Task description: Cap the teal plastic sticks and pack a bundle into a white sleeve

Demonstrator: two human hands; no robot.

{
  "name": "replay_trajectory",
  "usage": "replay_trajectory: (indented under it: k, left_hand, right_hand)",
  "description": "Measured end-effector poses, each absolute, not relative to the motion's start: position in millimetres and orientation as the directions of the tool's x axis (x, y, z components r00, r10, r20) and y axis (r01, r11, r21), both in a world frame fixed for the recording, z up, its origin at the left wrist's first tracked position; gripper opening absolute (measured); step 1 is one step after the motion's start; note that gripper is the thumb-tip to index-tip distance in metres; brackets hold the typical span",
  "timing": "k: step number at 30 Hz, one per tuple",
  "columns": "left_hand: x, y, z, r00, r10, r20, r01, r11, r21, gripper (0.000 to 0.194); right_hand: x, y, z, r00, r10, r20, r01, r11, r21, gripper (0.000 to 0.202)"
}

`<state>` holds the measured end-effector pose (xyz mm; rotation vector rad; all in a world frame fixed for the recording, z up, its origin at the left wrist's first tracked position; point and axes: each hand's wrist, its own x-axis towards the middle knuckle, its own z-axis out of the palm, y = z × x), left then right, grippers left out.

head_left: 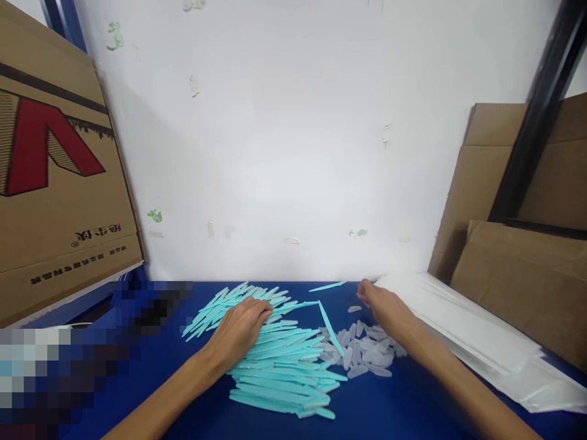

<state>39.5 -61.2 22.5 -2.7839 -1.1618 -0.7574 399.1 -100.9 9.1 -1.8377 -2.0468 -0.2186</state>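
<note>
A large pile of thin turquoise strips (pixel 279 370) with tapered ends lies on the blue table. My left hand (pixel 247 321) rests on the upper part of this pile, its fingers curled together; what they grip, if anything, is hidden. Right of the strips is a heap of small translucent whitish oval pieces (pixel 367 349), with one turquoise strip (pixel 331 330) lying across its left edge. Beyond the heap, my right hand (pixel 370 294) is raised with its fingers bent together, and I cannot make out anything in them. A single piece (pixel 354 309) lies just left of that hand.
White plastic bags (pixel 463 330) are stacked on the right side of the blue table (pixel 403 409). Cardboard boxes stand at the left (pixel 59 226) and the right (pixel 523 275). A white wall (pixel 284 153) rises behind the table. A lone turquoise strip (pixel 327 286) lies near the back edge.
</note>
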Motion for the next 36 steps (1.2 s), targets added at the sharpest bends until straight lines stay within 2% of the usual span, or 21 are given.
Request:
replay_trajectory:
  k: [5, 9, 13, 17, 29, 36]
  left_hand:
    - [37.9, -58.8, 20.5, 0.594, 0.646, 0.479, 0.657, -0.733, 0.175, 0.026]
    - [38.0, -59.5, 19.5, 0.596, 0.640, 0.485, 0.647, -0.740, 0.182, 0.026]
    - [38.0, -59.0, 18.0, 0.597, 0.639, 0.485, 0.638, -0.745, 0.196, 0.026]
    - [38.1, -59.8, 17.7, 0.596, 0.634, 0.492, 0.627, -0.751, 0.208, 0.025]
    - [37.6, -59.2, 18.9, 0.604, 0.631, 0.488, 0.625, -0.754, 0.202, 0.033]
    - [38.9, -59.7, 19.6, 0.618, 0.587, 0.524, 0.594, -0.785, 0.179, 0.032]
  right_hand:
    - [384.7, -101.0, 19.9, -0.091, 0.871, 0.484, 0.939, 0.237, -0.251, 0.019]
    - [366.2, -104.6, 22.7, -0.176, 0.846, 0.504, 0.873, 0.371, -0.318, 0.029]
    - [350.7, -113.4, 27.5, -0.255, 0.810, 0.528, 0.838, 0.458, -0.297, 0.019]
    - [343.8, -119.2, 31.7, -0.296, 0.774, 0.560, 0.815, 0.511, -0.275, 0.022]
    - [344.1, -120.9, 35.0, -0.278, 0.777, 0.564, 0.848, 0.475, -0.236, 0.033]
    - [341.9, -118.3, 25.6, -0.242, 0.794, 0.558, 0.842, 0.457, -0.286, 0.044]
